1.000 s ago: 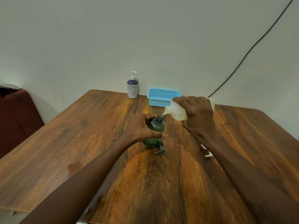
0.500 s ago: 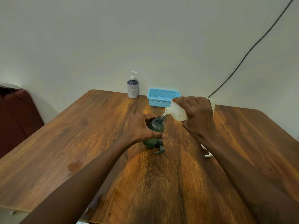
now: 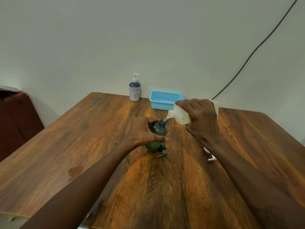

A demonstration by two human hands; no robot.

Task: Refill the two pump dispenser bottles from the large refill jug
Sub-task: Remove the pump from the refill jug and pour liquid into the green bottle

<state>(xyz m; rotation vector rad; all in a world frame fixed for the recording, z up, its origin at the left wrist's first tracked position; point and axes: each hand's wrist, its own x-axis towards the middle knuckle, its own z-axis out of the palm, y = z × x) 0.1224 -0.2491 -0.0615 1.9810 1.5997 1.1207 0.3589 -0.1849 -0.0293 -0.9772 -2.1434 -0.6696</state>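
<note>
Dark green bottle point(image 3: 158, 131) stands upright mid-bench, neck open, its pump point(image 3: 162, 152) lying beside its base; translucent white jug point(image 3: 179, 115) tilts, pouring a thin stream into it; white-and-navy pump bottle point(image 3: 135, 90) stands capped by the wall.

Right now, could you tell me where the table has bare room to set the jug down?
The left half of the table is bare up to the white bottle, bar a wet patch. The right side past the right hand is bare. The middle is crowded: green bottle, pump, basket.
</note>
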